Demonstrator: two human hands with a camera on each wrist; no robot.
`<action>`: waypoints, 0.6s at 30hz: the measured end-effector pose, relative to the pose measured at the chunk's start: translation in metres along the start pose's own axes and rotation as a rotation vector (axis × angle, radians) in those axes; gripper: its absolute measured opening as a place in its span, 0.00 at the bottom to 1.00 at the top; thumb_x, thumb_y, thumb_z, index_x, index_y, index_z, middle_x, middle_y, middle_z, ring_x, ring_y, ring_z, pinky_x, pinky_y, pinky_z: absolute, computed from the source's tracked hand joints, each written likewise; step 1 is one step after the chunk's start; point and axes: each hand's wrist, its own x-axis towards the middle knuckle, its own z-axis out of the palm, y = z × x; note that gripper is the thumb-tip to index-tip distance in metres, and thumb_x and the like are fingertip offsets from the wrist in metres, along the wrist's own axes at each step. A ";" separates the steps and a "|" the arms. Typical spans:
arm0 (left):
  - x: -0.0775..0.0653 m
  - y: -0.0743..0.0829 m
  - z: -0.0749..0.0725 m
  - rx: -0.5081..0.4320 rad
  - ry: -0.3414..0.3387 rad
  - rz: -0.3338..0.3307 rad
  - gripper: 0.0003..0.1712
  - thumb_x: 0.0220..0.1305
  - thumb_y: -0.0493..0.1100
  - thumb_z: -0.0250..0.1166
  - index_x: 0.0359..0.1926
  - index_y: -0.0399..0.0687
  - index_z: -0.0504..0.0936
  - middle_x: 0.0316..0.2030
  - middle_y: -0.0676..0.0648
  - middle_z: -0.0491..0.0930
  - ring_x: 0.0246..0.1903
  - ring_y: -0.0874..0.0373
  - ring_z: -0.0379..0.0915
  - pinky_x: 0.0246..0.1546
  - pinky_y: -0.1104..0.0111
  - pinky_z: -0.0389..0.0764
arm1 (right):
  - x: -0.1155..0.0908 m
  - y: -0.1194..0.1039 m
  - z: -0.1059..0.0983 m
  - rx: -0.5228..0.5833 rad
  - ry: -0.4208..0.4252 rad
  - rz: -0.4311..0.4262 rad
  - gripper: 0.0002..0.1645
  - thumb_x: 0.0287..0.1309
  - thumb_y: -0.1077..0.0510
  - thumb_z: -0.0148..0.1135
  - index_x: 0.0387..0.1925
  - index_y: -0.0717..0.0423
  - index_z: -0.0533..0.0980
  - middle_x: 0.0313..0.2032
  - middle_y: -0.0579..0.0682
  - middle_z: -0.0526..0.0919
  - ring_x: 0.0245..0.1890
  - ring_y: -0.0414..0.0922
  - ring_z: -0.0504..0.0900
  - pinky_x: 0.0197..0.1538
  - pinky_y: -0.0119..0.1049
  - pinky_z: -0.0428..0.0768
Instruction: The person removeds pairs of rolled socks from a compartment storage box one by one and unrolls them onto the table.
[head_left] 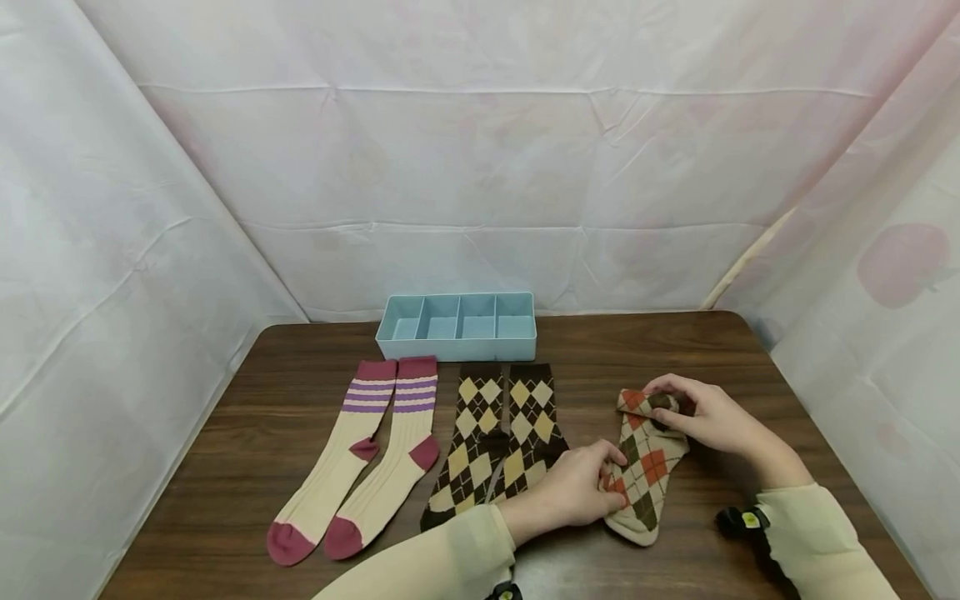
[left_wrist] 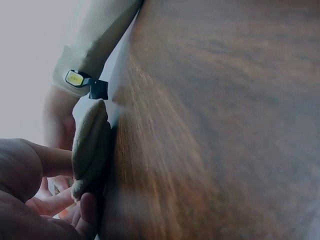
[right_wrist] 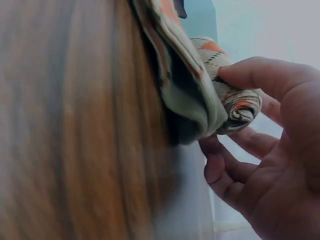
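Observation:
A pair of beige argyle socks (head_left: 647,475) with orange and olive diamonds lies on the right side of the table, laid together, the toe end nearest me. Their cuff end is rolled up, and its spiral (right_wrist: 242,111) shows in the right wrist view. My right hand (head_left: 708,414) holds this roll, thumb on the near side and fingers over the far side. At the left edge of the same socks, close to the toe, my left hand (head_left: 573,486) pinches the fabric (left_wrist: 90,150) between thumb and fingers.
A pale blue box (head_left: 457,350) with several compartments stands at the table's back edge. Brown argyle socks (head_left: 468,442) lie left of centre, partly behind my left arm. Farther left lie cream socks (head_left: 390,454) with maroon toes and purple stripes. White cloth (head_left: 480,167) hangs around the table.

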 end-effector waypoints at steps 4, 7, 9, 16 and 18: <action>-0.003 0.002 -0.001 -0.019 -0.024 -0.002 0.25 0.66 0.44 0.80 0.62 0.56 0.82 0.37 0.59 0.80 0.32 0.70 0.74 0.37 0.73 0.78 | 0.002 0.002 -0.004 -0.005 -0.017 0.092 0.19 0.79 0.54 0.67 0.66 0.47 0.79 0.61 0.58 0.86 0.37 0.37 0.82 0.37 0.37 0.79; -0.006 0.004 -0.001 -0.050 -0.037 -0.014 0.25 0.67 0.44 0.79 0.62 0.55 0.82 0.34 0.60 0.79 0.28 0.69 0.75 0.33 0.74 0.77 | 0.007 0.005 -0.003 0.006 -0.024 0.127 0.21 0.80 0.51 0.65 0.68 0.48 0.78 0.62 0.57 0.85 0.40 0.38 0.83 0.40 0.38 0.81; -0.008 0.005 0.000 -0.069 -0.039 -0.025 0.25 0.67 0.44 0.79 0.61 0.54 0.82 0.32 0.60 0.78 0.25 0.68 0.74 0.31 0.73 0.77 | 0.011 0.008 0.000 0.019 -0.024 0.126 0.20 0.81 0.51 0.65 0.67 0.49 0.77 0.60 0.55 0.86 0.39 0.39 0.83 0.40 0.39 0.81; -0.009 0.006 0.003 -0.049 -0.034 -0.030 0.24 0.66 0.45 0.80 0.61 0.56 0.82 0.37 0.60 0.81 0.28 0.70 0.74 0.34 0.73 0.78 | 0.018 0.015 -0.001 0.085 -0.021 0.126 0.08 0.81 0.56 0.63 0.55 0.48 0.82 0.48 0.49 0.86 0.38 0.43 0.83 0.38 0.38 0.81; -0.009 0.006 0.003 -0.026 -0.037 -0.017 0.24 0.67 0.46 0.80 0.61 0.56 0.82 0.38 0.60 0.80 0.29 0.70 0.74 0.35 0.74 0.77 | 0.019 0.017 -0.004 0.105 -0.031 0.134 0.08 0.82 0.56 0.63 0.56 0.49 0.83 0.48 0.50 0.86 0.37 0.43 0.82 0.37 0.38 0.81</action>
